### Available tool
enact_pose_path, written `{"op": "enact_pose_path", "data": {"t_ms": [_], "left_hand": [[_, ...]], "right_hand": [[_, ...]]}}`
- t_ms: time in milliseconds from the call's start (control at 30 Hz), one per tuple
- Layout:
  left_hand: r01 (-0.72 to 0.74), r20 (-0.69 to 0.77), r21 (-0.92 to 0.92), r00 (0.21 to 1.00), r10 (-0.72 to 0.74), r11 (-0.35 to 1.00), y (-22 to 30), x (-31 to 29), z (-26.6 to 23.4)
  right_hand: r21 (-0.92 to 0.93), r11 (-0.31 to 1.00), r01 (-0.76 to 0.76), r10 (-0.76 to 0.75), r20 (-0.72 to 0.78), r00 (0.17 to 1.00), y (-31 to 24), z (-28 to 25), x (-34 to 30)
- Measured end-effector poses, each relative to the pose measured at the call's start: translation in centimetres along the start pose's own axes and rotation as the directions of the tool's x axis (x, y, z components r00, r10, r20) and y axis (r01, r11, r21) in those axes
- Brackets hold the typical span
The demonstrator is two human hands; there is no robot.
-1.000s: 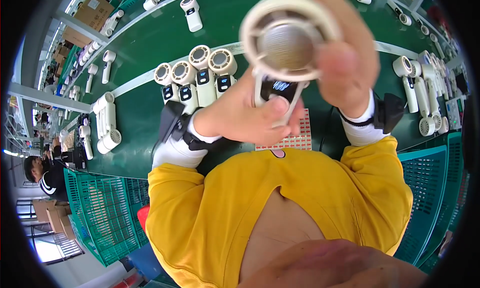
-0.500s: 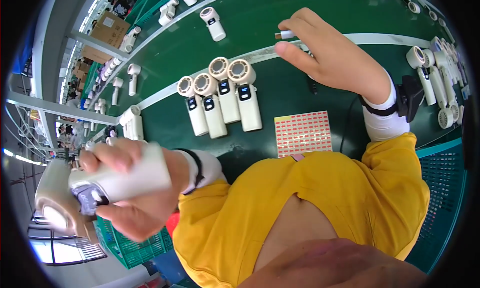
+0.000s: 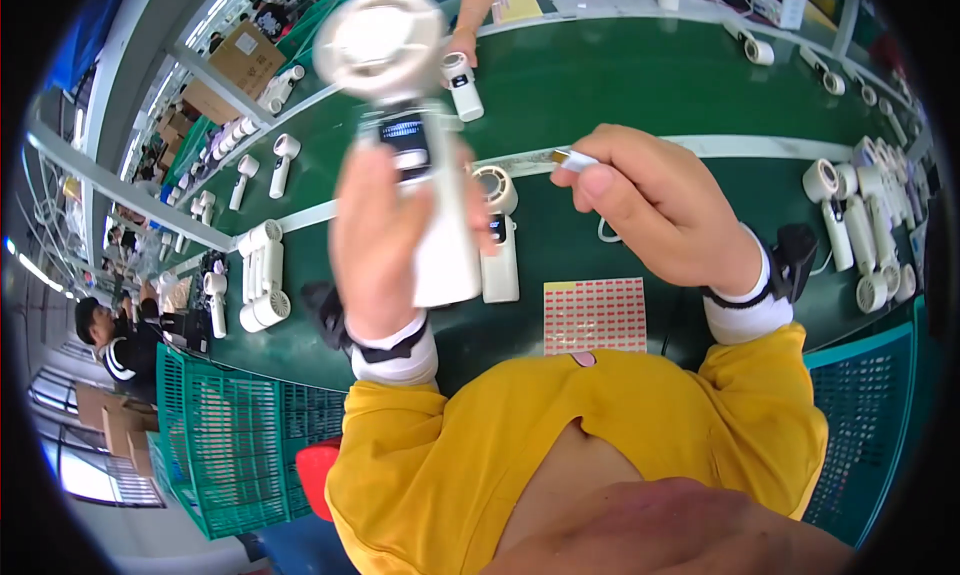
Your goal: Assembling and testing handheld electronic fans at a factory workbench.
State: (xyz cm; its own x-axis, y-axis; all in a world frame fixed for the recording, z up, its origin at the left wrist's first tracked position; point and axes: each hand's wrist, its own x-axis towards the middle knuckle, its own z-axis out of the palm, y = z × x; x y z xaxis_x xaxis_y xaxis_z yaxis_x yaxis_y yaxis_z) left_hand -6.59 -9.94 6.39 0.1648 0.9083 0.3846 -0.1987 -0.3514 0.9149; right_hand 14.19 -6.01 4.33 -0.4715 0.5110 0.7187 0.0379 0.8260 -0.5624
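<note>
My left hand [image 3: 375,245] is wrapped round a white handheld fan [image 3: 447,250], smeared by motion. The fan is raised upright with its round head at the top, and its small dark display is lit. Behind it, a second white handheld fan [image 3: 500,265] lies on the green table, partly covered. To the right, my right hand [image 3: 655,210] pinches the white plug [image 3: 578,162] of a cable, its metal tip pointing left toward the fans. Below that hand lies a sheet of small red stickers [image 3: 595,315].
A co-worker's hand [image 3: 462,45] touches a fan [image 3: 463,93] across the green table [image 3: 590,75]. More fans [image 3: 870,215] stand crowded at right, others [image 3: 263,275] at left. Teal crates [image 3: 235,435] flank me. A white frame rail [image 3: 120,190] runs along the left.
My left hand has swung the fan from the lower left up to the middle, turning it upright. The plug stays in my right hand. A co-worker's hand has appeared at the far fan.
</note>
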Motion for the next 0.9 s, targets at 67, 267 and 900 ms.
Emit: {"op": "enact_pose_path", "data": {"t_ms": [67,267,900], "left_hand": [[0.096,0.063,-0.187,0.994,-0.086,0.978,-0.9,0.4,1.5],[0.206,0.298,-0.297,0.948,-0.114,0.932,-2.1,0.5,2.1],[-0.452,0.377,0.212,0.856,0.354,0.867,-5.1,1.4,1.1]], "right_hand": [[0.014,0.999,-0.045,0.044,0.052,0.998,-0.4,-0.5,0.1],[0.135,0.986,-0.093,0.065,0.199,0.978,0.2,-1.3,0.2],[-0.062,0.983,-0.174,0.18,0.092,0.979,0.0,-0.1,0.0]]}}
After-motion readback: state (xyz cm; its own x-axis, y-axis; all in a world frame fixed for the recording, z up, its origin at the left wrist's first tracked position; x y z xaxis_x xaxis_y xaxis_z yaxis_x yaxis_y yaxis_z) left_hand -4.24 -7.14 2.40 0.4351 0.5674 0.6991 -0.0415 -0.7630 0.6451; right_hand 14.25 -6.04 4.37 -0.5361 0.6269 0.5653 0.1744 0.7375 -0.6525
